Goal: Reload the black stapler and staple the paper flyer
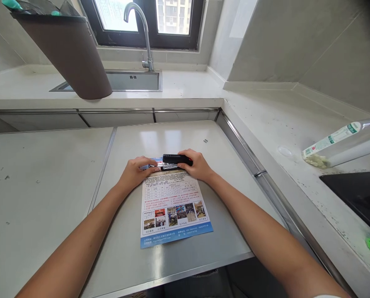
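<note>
A black stapler is held crosswise at the upper part of a printed sheet, its front directed to the left. Its rear end is gripped by the right hand, apparently so that the 2 halves can be pressed together. The sheet's upper left edge is pinched narrowly by the left hand, presumably to prevent sliding. Support is given by the white table. Whether paper lies between the halves cannot be confirmed. Small metallic pieces are noted beyond the right hand.

Flyer on table, stapler over its far end
</note>
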Demonstrator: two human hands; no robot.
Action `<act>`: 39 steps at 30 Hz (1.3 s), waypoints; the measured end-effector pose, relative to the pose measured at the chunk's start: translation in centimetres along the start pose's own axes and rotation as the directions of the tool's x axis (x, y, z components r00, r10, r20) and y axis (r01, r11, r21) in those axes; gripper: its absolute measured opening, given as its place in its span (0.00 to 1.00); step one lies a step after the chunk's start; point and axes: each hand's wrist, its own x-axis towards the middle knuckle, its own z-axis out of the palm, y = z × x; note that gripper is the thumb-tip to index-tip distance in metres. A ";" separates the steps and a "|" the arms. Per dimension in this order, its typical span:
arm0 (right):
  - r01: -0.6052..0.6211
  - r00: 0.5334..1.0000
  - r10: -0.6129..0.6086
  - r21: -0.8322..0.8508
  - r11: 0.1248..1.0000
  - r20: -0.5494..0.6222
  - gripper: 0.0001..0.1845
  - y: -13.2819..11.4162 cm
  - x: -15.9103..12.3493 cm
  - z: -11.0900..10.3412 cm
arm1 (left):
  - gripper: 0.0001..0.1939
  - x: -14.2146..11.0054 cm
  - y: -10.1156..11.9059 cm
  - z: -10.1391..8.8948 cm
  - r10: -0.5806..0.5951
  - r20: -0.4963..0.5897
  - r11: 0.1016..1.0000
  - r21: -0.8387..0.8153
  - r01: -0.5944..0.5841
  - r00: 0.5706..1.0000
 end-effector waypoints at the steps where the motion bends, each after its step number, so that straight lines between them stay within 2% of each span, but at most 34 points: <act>1: -0.003 1.000 0.004 0.018 1.000 -0.027 0.14 0.1 0.0 -0.1 | 0.08 0.0 0.1 0.0 -0.005 -0.019 1.000 -0.024 0.004 1.000; 4: 0.000 0.999 0.002 0.045 0.999 -0.044 0.14 0.1 0.1 -0.3 | 0.07 -0.1 0.3 -0.1 -0.045 -0.079 0.998 -0.056 0.040 0.996; 8: 0.009 1.000 -0.009 0.016 1.000 0.003 0.13 0.1 0.0 -0.2 | 0.08 0.0 0.4 -0.2 -0.102 -0.174 0.993 -0.075 0.090 0.979; 11: 0.007 0.999 -0.007 -0.001 1.000 0.042 0.13 0.1 -0.1 -0.2 | 0.09 0.2 0.2 -0.3 -0.108 -0.193 0.993 -0.064 0.097 0.975; 13: 0.009 0.998 -0.009 -0.002 1.000 0.058 0.13 0.2 -0.1 -0.2 | 0.10 0.3 0.1 -0.4 -0.081 -0.174 0.997 -0.027 0.078 0.981; 19: 0.002 0.998 -0.002 -0.012 1.000 0.064 0.13 0.1 0.0 -0.2 | 0.16 0.4 0.0 -0.3 0.077 -0.009 0.997 0.021 -0.077 0.997; 25: 0.005 0.997 -0.004 -0.014 1.000 0.078 0.14 0.0 0.0 -0.3 | 0.21 0.2 0.4 -0.2 0.085 0.017 0.996 -0.038 -0.084 0.996; 29: 0.014 0.997 -0.012 -0.020 1.000 0.076 0.14 0.0 0.0 -0.3 | 0.22 0.2 0.5 -0.1 0.079 0.020 0.997 -0.018 -0.078 0.997; 34: 0.005 0.997 -0.003 -0.032 0.999 0.074 0.14 0.0 0.0 -0.3 | 0.16 0.1 0.4 -0.1 -0.021 -0.025 0.999 -0.028 0.020 0.999; 39: 0.011 0.997 -0.009 -0.028 1.000 0.080 0.14 0.1 -0.1 -0.2 | 0.10 0.0 0.6 -0.2 0.036 0.026 0.998 0.048 -0.037 0.999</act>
